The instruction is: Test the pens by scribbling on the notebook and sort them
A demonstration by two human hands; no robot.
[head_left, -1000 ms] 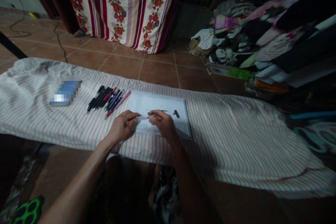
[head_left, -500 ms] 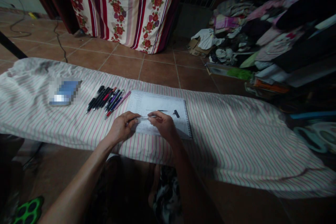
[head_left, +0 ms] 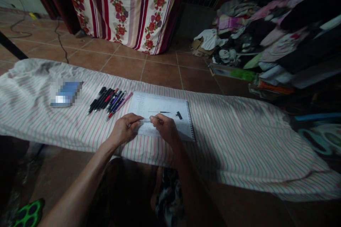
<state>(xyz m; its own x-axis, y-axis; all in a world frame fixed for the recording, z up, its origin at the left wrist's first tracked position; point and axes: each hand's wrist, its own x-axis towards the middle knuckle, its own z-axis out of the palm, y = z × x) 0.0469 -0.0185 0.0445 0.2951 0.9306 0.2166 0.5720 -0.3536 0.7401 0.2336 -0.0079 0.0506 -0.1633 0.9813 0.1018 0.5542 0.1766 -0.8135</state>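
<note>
Between my hands is a clear pen barrel (head_left: 145, 119), held level over the spiral notebook (head_left: 162, 99). My left hand (head_left: 124, 127) is closed on its left end, while the fingers of my right hand (head_left: 165, 125) pinch the right end. On the page just beyond my hands lies a thin ink refill (head_left: 164, 112) with a dark part. A black pen cap (head_left: 179, 115) rests near the spiral edge, with a small light piece at its left. What lies inside my curled fingers is hidden.
Several pens (head_left: 108, 101) lie in a row left of the notebook. Farther left is a blurred-out phone-like object (head_left: 66, 94). All rest on a striped cloth (head_left: 239, 138). Beyond are a floral curtain (head_left: 119, 7) and piled clothes (head_left: 255, 25) at the right.
My right hand's fingers have curled and turned slightly around the barrel's right end. My left hand and the things on the notebook stay in place.
</note>
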